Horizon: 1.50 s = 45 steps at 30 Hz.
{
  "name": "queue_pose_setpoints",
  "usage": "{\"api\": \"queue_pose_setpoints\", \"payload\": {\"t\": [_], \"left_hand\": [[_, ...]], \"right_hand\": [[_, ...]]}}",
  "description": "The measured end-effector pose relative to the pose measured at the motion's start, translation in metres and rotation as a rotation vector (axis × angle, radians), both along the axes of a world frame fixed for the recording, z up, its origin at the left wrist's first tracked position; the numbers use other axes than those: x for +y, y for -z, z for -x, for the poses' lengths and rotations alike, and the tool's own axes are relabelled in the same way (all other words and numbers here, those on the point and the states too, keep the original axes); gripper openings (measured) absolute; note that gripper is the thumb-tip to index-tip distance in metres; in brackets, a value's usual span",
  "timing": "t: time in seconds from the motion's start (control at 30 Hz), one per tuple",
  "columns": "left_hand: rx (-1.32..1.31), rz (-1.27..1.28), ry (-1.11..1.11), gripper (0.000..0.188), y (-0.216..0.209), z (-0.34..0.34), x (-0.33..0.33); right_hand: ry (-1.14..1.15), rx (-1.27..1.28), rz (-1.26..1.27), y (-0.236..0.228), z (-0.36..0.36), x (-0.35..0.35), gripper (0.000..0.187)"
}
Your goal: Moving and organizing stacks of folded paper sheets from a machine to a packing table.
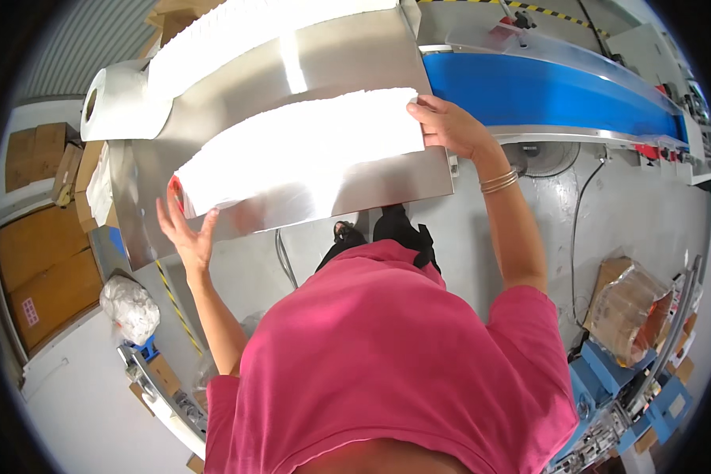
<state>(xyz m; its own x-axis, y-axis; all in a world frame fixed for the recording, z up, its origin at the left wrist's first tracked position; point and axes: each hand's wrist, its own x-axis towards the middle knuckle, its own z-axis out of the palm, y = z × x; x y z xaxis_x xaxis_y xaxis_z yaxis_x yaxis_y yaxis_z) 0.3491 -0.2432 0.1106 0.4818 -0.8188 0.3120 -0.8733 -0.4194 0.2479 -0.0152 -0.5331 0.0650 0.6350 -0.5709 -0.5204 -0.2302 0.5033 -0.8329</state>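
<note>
A long, slightly curved stack of white paper sheets [308, 142], tissue-like with a ragged far edge, lies along the near part of a steel table [363, 59]. My right hand [450, 126] pinches its right end, thumb on top and the fingers partly hidden. At the other end my left hand [189, 233] straddles the stack between thumb and index, its remaining fingers spread. A small red piece [177, 192] shows at that end beside my left index finger; its kind is unclear.
Farther back lies another long white paper stack [213, 51], beside a white roll [110, 103]. A blue conveyor belt [545, 91] adjoins the table's right. Cardboard boxes [43, 268] stand left; a floor fan [541, 158] and a bagged carton [624, 312] are to the right.
</note>
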Motion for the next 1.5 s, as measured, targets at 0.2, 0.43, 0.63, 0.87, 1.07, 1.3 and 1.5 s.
{"api": "queue_pose_setpoints", "payload": {"t": [0.2, 0.43, 0.63, 0.87, 1.07, 1.3, 1.5], "left_hand": [[-0.128, 0.203, 0.112, 0.037, -0.023, 0.076, -0.049], [0.065, 0.049, 0.678, 0.040, -0.020, 0.178, -0.127], [0.025, -0.106, 0.689, 0.054, -0.015, 0.203, -0.163], [-0.093, -0.195, 0.667, 0.047, -0.006, 0.200, -0.170], [-0.028, -0.126, 0.707, 0.045, -0.005, 0.193, -0.173], [0.081, -0.098, 0.653, 0.041, -0.009, 0.176, -0.168], [0.065, -0.085, 0.637, 0.037, -0.013, 0.168, -0.161]], "right_hand": [[0.017, -0.022, 0.183, -0.013, -0.005, 0.010, 0.055], [0.081, -0.099, 0.010, -0.002, -0.011, 0.010, 0.043], [0.139, -0.226, -0.081, 0.008, -0.012, 0.013, 0.036], [0.167, -0.154, 0.091, -0.012, -0.017, 0.023, 0.025], [0.201, -0.167, 0.018, -0.017, -0.017, 0.024, 0.022], [0.229, -0.023, 0.225, 0.019, 0.016, 0.002, 0.029], [0.264, 0.110, 0.499, 0.033, 0.019, 0.010, 0.037]]}}
